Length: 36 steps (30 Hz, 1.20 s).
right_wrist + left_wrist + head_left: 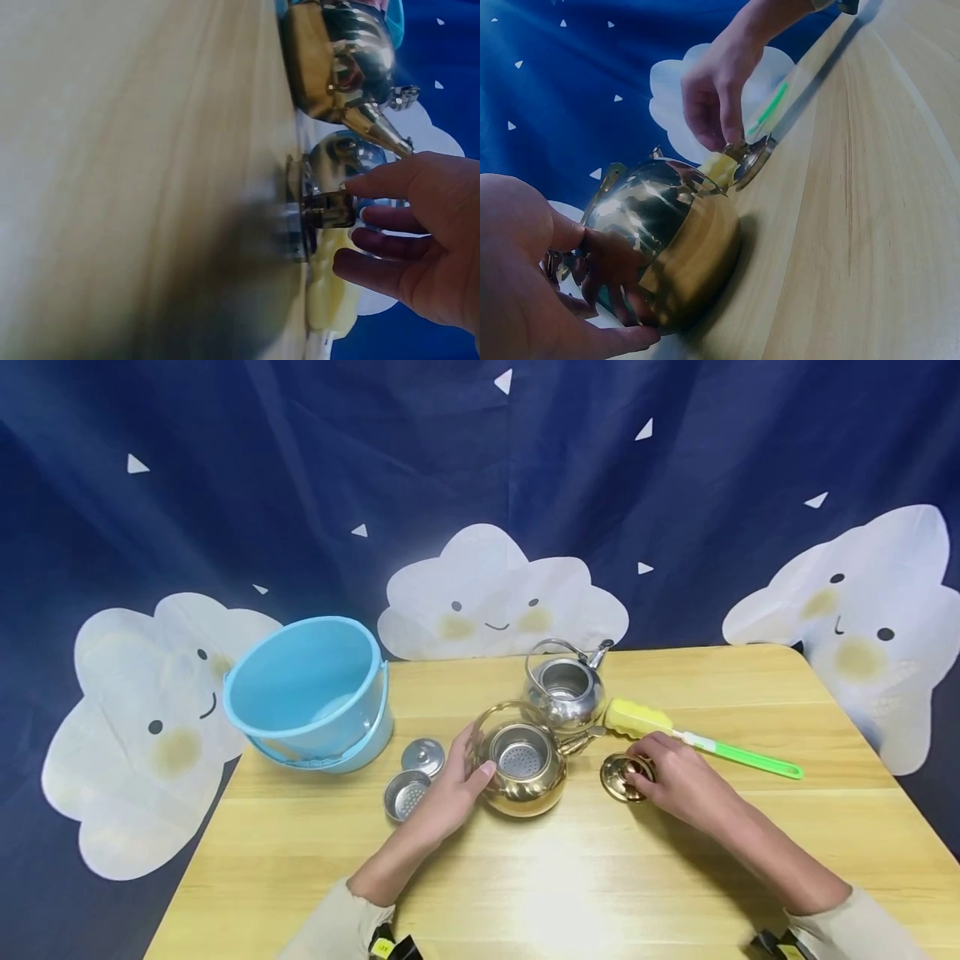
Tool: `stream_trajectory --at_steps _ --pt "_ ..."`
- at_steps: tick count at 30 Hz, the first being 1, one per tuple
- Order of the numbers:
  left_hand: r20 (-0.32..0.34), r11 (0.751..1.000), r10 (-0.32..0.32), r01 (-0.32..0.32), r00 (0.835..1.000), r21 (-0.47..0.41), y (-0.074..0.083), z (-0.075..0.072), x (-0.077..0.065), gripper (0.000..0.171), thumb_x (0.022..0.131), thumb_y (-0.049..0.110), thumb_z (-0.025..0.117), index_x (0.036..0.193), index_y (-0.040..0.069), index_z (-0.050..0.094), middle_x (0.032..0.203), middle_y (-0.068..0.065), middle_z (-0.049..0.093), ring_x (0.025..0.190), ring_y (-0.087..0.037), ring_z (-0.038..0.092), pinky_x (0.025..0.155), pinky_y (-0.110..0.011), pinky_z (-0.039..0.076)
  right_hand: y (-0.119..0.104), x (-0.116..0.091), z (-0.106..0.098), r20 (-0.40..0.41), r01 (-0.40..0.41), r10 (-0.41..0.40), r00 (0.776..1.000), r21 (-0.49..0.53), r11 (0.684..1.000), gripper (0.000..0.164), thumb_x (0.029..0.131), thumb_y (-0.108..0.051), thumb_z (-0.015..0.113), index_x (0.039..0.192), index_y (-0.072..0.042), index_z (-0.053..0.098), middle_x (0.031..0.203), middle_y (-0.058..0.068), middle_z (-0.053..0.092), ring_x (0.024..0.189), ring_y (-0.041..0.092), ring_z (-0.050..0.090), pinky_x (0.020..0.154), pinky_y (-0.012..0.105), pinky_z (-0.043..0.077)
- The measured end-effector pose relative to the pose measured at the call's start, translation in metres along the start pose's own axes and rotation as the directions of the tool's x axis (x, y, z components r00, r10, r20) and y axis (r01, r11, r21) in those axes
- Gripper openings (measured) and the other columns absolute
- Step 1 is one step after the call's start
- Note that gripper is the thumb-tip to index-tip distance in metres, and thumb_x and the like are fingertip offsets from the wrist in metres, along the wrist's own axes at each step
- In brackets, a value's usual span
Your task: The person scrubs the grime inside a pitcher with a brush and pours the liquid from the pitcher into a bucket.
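Note:
A gold teapot [528, 795] stands upright with its top uncovered, a perforated strainer [521, 761] inside and its spout towards the right. My left hand [453, 789] holds the pot's left side, the thumb near the front and the fingers round the back, as the left wrist view shows. To the right, my right hand [678, 777] pinches the knob of a gold lid [615, 777]. In the right wrist view the lid [294, 217] is right at the tabletop, knob [330, 210] away from the wood.
Behind the gold pot is an uncovered silver teapot [573, 714]. A yellow sponge brush [637, 718] with a green handle [757, 762] lies right of it. At left are a small silver lid [423, 757], another strainer [406, 795] and a blue bucket [360, 739].

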<state>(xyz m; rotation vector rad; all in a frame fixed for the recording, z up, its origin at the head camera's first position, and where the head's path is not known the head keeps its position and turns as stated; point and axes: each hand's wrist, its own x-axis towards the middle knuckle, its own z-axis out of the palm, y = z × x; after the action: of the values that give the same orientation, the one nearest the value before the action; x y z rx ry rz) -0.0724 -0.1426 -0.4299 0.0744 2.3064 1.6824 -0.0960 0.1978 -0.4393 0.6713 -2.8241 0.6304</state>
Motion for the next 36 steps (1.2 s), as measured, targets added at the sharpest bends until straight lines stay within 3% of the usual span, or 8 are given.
stream_trajectory --at_steps 9,19,29,33,36 --pt "-0.001 1.000 0.003 -0.003 1.000 -0.007 0.003 0.002 0.000 0.074 0.107 0.024 0.052 0.167 0.022 0.009 0.174 -0.008 0.020 0.161 -0.031 0.023 0.131 -0.052 0.014 -0.004 0.006 -0.008 -0.146 0.121 -0.121 0.982 -0.004 0.993 0.026 0.080 -0.007 0.086 0.102 -0.001 0.073 0.100 0.013 0.076 0.091 0.030 0.075 0.077 0.045 0.062" --pt "-0.016 0.999 -0.023 0.023 1.000 0.022 0.004 0.001 0.001 0.075 0.106 0.026 0.054 0.167 0.025 0.011 0.174 -0.007 0.022 0.159 -0.034 0.025 0.130 -0.056 0.016 -0.020 0.016 -0.016 -0.248 0.192 -0.178 0.952 0.035 0.981 0.020 0.083 -0.002 0.081 0.103 -0.002 0.075 0.100 0.011 0.077 0.092 0.028 0.075 0.077 0.045 0.063" --pt "-0.084 0.973 -0.011 0.030 0.996 0.227 0.014 0.001 -0.002 0.074 0.105 0.034 0.053 0.167 0.020 0.015 0.172 -0.007 0.027 0.157 -0.035 0.029 0.128 -0.059 0.021 -0.045 0.032 -0.016 -0.253 0.365 -0.351 0.901 0.006 0.931 0.022 0.082 -0.005 0.081 0.103 -0.003 0.074 0.102 0.009 0.074 0.094 0.024 0.072 0.080 0.041 0.063" --pt "-0.124 0.944 -0.001 0.041 0.992 0.328 0.017 0.002 -0.002 0.074 0.105 0.037 0.053 0.167 0.018 0.018 0.170 -0.008 0.032 0.154 -0.036 0.036 0.126 -0.060 0.026 -0.053 0.036 -0.013 -0.238 0.426 -0.415 0.878 -0.005 0.905 0.021 0.083 -0.006 0.080 0.102 -0.002 0.073 0.103 0.011 0.074 0.097 0.025 0.072 0.082 0.040 0.063" --pt "-0.153 0.906 0.029 0.039 0.988 0.421 0.019 0.002 -0.001 0.072 0.104 0.038 0.054 0.166 0.015 0.023 0.166 -0.011 0.038 0.151 -0.039 0.040 0.124 -0.060 0.031 -0.060 0.040 -0.011 -0.227 0.467 -0.456 0.861 -0.004 0.884 0.023 0.081 -0.006 0.082 0.101 -0.002 0.074 0.103 0.010 0.074 0.099 0.026 0.072 0.085 0.039 0.063"
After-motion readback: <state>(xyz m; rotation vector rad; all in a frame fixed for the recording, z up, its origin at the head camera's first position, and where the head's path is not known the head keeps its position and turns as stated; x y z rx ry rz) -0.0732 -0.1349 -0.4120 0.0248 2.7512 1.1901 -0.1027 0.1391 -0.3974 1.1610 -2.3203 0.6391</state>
